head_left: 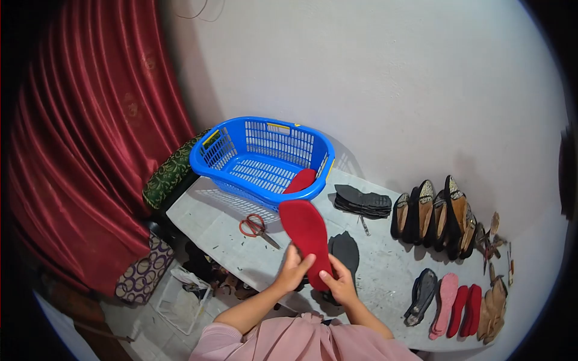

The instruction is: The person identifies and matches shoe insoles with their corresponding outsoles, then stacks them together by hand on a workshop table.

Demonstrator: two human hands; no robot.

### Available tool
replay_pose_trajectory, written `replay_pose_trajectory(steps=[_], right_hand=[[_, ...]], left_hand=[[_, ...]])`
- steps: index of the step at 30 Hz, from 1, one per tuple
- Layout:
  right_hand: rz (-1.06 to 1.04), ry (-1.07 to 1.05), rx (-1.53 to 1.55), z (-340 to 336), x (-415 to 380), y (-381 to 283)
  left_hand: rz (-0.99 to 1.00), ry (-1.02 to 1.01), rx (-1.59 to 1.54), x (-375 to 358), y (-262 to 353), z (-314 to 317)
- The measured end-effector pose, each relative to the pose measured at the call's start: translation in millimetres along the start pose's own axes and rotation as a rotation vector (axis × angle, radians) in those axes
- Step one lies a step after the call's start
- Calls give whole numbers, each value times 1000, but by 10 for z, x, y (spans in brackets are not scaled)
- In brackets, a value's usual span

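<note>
A red insole [304, 228] is held up between my two hands, above the near edge of the table. My left hand [293, 269] grips its left side with the thumb on top. On the lower right side, my right hand [341, 281] pinches it the same way. Below and behind it lie dark grey soles [344, 249], partly hidden by the insole and my right hand. A blue plastic basket [260, 157] stands at the back left, with another red insole [301, 180] inside at its right end. Red-handled scissors [257, 228] rest on the table left of my hands.
Black soles [363, 201] are stacked near the wall. Several black shoes [430, 216] stand in a row at the right. Closer in lie grey soles [421, 298], pink insoles [445, 301], red insoles [471, 310] and tan pieces [494, 310]. A white crate [180, 307] sits on the floor.
</note>
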State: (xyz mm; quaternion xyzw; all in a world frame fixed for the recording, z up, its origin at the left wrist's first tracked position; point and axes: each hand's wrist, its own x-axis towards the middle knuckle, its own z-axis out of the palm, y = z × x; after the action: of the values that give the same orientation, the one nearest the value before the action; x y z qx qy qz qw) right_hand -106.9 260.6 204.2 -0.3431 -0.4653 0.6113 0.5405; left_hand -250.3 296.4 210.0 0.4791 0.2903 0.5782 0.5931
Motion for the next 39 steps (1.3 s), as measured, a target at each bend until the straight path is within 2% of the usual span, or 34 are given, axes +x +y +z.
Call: replay_pose_trajectory(steps=[1, 3, 5, 6, 9, 11, 13, 15, 16, 18, 20, 22, 25, 26, 29, 30, 33, 37, 39], right_hand=[[-26, -11, -11, 49, 91, -36], [-56, -19, 3, 99, 265, 14], [-163, 54, -157, 141, 372, 27], [-105, 114, -220, 137, 388, -108], [-163, 315, -195, -80, 360, -184], [-189, 435, -256, -271, 289, -204], [-224, 598, -215, -468, 193, -189], [-226, 692, -237, -685, 47, -228], [-224, 759, -250, -762, -40, -243], [-226, 885, -283, -894, -208, -279], [-244, 986, -256, -994, -374, -275], [-255, 1071, -273, -1068, -518, -239], [-234, 1159, -252, -1161, -694, -153], [-258, 1195, -199, -1149, -709, -153], [-222, 1231, -172, -1159, -743, -126], [-225, 1233, -167, -1182, -748, -96], [-220, 1232, -149, -1156, -725, -116], [-217, 1176, -188, -1166, -830, -112], [-257, 1203, -192, -1151, -925, -120]], left_hand=[[21, 0, 79, 70, -29, -19], [-34, -77, 32, 309, 83, -131], [83, -45, 41, 645, 318, -144], [94, -33, 165, 857, 335, -287], [125, -24, 448, 1950, 303, -936], [44, -39, 381, 2358, 386, -1003], [-76, -47, 507, 2832, 194, -1178], [-285, -14, 595, 3130, 42, -1173], [-348, 4, 675, 3355, -207, -1297], [-353, -129, 762, 3690, -705, -1560], [-538, -52, 1027, 3819, -949, -1560], [-805, -21, 1040, 3996, -1436, -1766], [-1103, -260, 762, 3968, -1518, -1859], [-1069, -229, 939, 4017, -1669, -1953], [-930, -623, 1587, 4218, -1784, -2259], [-860, -650, 1531, 3956, -1365, -1873], [-917, -397, 1267, 3734, -1211, -1825], [-1020, -399, 1153, 3817, -1080, -1758], [-905, -387, 1050, 3703, -813, -1494]])
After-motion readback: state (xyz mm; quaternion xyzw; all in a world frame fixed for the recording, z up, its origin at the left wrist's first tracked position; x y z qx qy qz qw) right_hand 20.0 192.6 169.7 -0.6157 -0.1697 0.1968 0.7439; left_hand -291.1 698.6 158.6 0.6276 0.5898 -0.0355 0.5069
